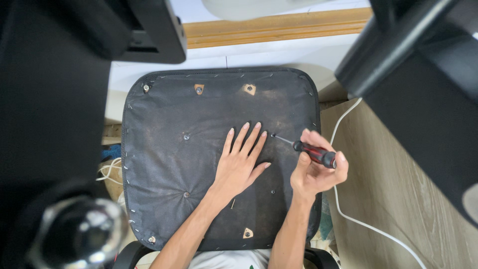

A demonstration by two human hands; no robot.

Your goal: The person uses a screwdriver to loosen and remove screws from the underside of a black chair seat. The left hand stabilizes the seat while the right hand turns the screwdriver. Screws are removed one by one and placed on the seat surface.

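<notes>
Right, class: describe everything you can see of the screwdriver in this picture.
The screwdriver has a thick red and black handle and a thin, dark metal shaft. The right hand grips the handle, fingers wrapped round it. It lies slanted, its tip pointing up and left onto a small screw spot in the black fabric underside of the seat, just beside the fingertips of the left hand, which rests flat on the fabric.

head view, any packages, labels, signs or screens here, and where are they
None show: no package, label, sign or screen is in view.
What is there: a black fabric-covered seat underside, stapled round the edge.
The left hand lies flat on it.
The right hand holds a red and black screwdriver, its tip at a screw.
A white cable runs along the wooden floor at right.
</notes>
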